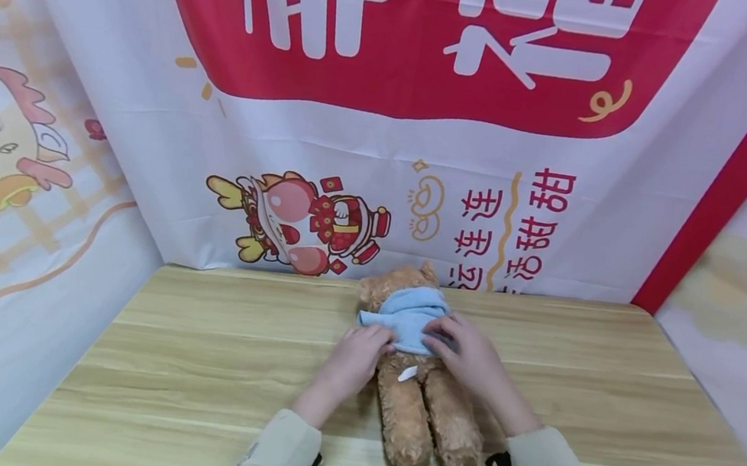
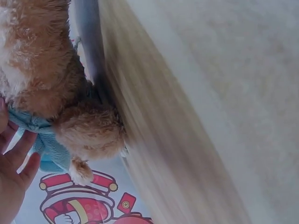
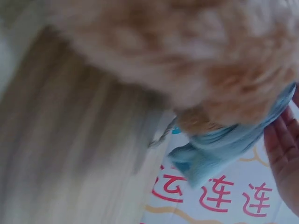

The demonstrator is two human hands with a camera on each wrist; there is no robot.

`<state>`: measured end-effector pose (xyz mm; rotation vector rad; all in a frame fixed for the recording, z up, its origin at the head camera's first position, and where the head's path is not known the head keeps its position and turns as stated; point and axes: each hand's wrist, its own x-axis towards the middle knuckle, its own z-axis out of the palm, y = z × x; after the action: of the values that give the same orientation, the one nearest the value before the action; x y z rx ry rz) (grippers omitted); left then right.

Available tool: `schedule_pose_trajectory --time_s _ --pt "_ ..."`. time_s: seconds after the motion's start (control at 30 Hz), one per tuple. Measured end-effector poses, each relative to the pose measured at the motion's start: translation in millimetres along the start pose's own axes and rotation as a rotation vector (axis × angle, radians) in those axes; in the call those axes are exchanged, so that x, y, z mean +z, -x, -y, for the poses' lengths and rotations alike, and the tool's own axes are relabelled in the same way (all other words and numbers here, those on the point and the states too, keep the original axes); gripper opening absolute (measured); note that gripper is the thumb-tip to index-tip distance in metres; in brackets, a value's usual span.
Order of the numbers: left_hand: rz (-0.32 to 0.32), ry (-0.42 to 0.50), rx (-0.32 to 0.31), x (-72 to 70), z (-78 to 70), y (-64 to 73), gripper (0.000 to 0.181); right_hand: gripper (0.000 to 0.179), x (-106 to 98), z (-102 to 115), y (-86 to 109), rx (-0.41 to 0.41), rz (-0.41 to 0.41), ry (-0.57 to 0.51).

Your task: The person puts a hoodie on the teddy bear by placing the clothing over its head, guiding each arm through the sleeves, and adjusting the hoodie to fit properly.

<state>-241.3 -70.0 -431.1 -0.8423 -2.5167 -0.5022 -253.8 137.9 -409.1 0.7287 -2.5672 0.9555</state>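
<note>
A brown plush teddy bear (image 1: 404,413) lies on the table, legs toward me, with a small white tag (image 1: 408,374) at its lower body. Pale blue doll clothing (image 1: 409,310) covers its upper body, bunched near the head. My left hand (image 1: 356,354) pinches the garment's lower left edge; in the left wrist view its other fingers (image 2: 23,149) extend beside the blue cloth (image 2: 51,151). My right hand (image 1: 470,355) holds the right side of the cloth between thumb and fingers. In the right wrist view the cloth (image 3: 224,144) runs up to that hand (image 3: 285,154).
The wood-grain table (image 1: 208,345) meets a hanging white and red printed cloth (image 1: 329,136) at its back edge, close behind the bear's head. More printed cloths hang at the left (image 1: 28,170) and right (image 1: 746,306).
</note>
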Motion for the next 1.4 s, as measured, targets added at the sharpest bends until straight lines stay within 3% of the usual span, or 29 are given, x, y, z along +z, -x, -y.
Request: schedule_pose_trajectory --time_s 0.1,0.2,0.33,0.53,0.67,0.8,0.97,1.2,1.4 --pt "0.046 0.064 -0.042 -0.3 -0.8 1.6 0.018 0.006 2.4 -0.1 -6.2 0.007 0.031 0.004" --pt "0.103 0.095 -0.12 -1.3 -5.5 2.9 0.036 0.011 4.4 1.1 -10.8 0.013 0.041 0.027" --pt "0.141 0.037 -0.171 -2.2 -11.5 3.4 0.05 0.01 7.6 3.1 -13.9 0.036 0.013 0.096" --pt "0.123 -0.036 -0.161 -1.3 -15.2 3.8 0.052 0.011 12.8 0.7 -12.4 0.051 -0.086 0.14" --pt "0.103 -0.054 -0.154 -0.3 -16.9 5.3 0.053 0.01 13.3 -1.1 -11.6 0.052 -0.099 0.104" --pt "0.056 -0.027 -0.148 0.7 -17.6 7.8 0.05 0.008 9.2 -1.5 -8.7 0.022 -0.063 0.024" --pt "-0.026 -0.024 -0.147 2.7 -18.1 8.9 0.051 0.011 1.1 -0.9 -1.9 -0.074 -0.005 -0.036" --pt "-0.029 -0.062 -0.182 4.1 -21.6 8.1 0.054 0.013 -2.7 2.2 2.6 -0.171 0.027 0.011" --pt "-0.036 -0.108 -0.2 5.9 -24.0 7.9 0.056 0.026 -3.8 5.4 3.4 -0.158 0.111 0.097"
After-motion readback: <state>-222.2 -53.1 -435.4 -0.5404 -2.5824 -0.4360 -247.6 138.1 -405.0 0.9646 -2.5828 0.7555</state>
